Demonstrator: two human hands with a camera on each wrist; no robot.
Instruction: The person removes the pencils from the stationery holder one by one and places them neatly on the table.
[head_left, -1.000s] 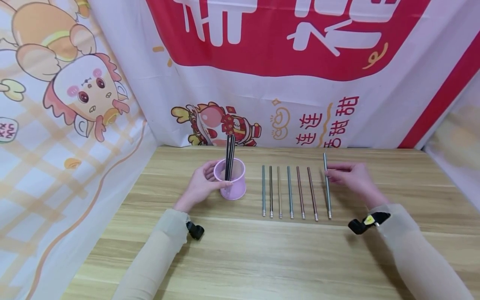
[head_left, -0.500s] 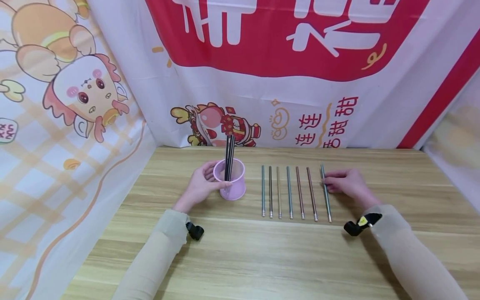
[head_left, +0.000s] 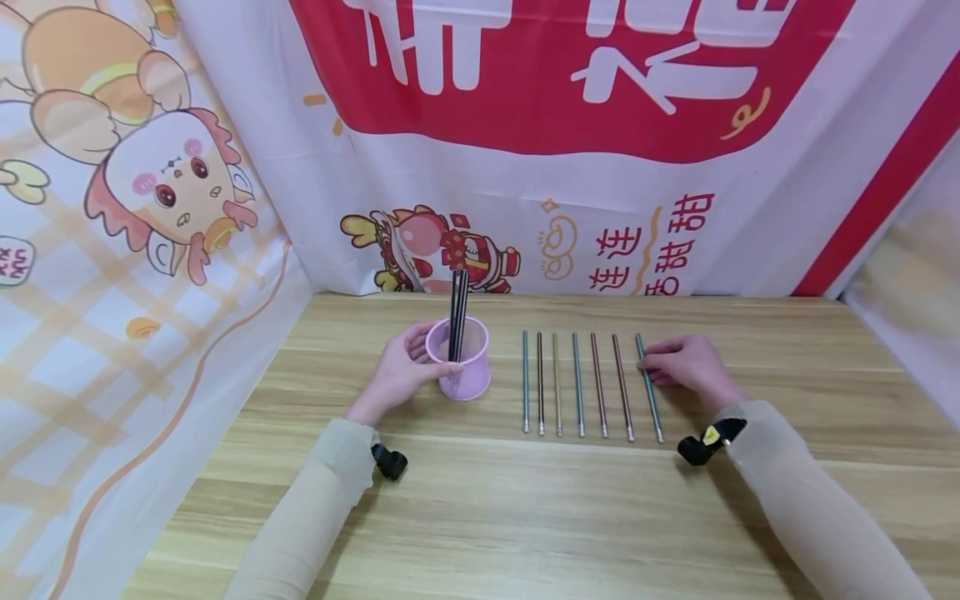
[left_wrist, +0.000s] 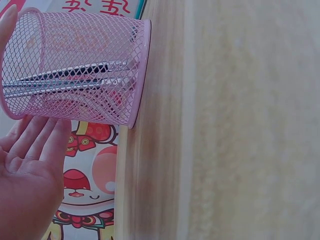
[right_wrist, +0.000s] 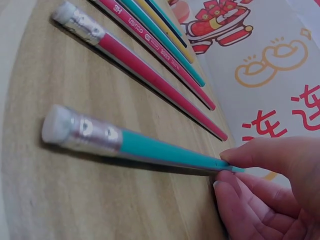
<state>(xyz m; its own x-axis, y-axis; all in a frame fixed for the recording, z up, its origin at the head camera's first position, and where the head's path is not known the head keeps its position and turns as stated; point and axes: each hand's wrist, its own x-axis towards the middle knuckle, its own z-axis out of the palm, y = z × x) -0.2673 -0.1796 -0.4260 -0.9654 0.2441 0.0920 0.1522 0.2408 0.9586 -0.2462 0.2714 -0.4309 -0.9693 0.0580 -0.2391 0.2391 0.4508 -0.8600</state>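
My left hand (head_left: 405,368) holds a pink mesh pencil cup (head_left: 472,385), thumb on the near side and fingers at the far side. The cup stands upright on the table with black pencils (head_left: 459,304) leaning in it. In the left wrist view, pencil ends (left_wrist: 100,75) show through the mesh (left_wrist: 75,30). Between thumb and fingertips, my right hand (head_left: 688,367) pinches a teal pencil (head_left: 651,400) near its far end. Its white eraser (right_wrist: 57,125) points toward me, close over the tabletop. Left of it lies a red pencil (head_left: 622,387), roughly parallel.
Between cup and right hand, several pencils lie side by side: another red pencil (head_left: 599,385), a teal pencil (head_left: 578,385), a yellowish pencil (head_left: 557,385), a black pencil (head_left: 541,385) and a further teal pencil (head_left: 526,383). A printed cloth (head_left: 420,175) hangs behind the wooden table (head_left: 480,517).
My right hand has come slightly nearer and to the left, bringing the teal pencil's far end down and toward the row. The left hand and cup have stayed in place.
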